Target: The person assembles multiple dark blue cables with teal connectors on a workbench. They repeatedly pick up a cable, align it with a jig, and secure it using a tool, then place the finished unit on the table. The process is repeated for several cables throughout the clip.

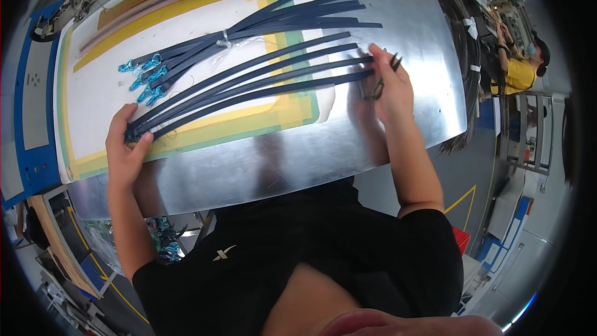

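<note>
My left grip (126,148): pinching flat dark-blue straps (311,82), left ends | right grip (393,87): curled round small dark snips (396,62), straps' right ends

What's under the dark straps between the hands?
White sheet, yellow and green tape and shiny metal tabletop show around the straps. The spots right beneath each strap are covered.
</note>
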Demonstrator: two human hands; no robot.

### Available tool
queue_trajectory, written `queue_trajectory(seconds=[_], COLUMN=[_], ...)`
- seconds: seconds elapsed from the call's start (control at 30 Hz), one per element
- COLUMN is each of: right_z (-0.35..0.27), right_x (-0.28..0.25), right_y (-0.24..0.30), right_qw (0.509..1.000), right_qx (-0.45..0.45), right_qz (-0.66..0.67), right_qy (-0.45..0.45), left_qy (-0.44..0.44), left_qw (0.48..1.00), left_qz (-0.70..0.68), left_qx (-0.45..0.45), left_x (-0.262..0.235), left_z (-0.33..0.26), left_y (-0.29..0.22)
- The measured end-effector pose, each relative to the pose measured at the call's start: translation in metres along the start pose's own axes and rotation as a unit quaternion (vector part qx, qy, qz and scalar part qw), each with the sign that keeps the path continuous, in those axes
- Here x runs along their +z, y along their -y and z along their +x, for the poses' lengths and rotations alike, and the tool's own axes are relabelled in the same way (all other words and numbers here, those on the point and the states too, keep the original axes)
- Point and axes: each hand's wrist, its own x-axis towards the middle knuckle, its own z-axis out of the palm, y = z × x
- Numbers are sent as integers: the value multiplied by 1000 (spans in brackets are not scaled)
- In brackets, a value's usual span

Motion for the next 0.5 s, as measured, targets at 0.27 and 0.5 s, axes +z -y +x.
queue_trajectory(seconds=[0.27,0.5], right_z=[2,33], right_x=[29,-5], right_y=[9,36], right_qw=[994,877], right_qx=[-29,-150], right_qz=[-103,-433], right_qy=[5,145], left_qy=[-10,-13], left_qw=[972,972], left_qz=[223,234], left_qx=[68,-1], left_x=[5,-3], left_z=[-7,-9], left_y=[-15,-1])
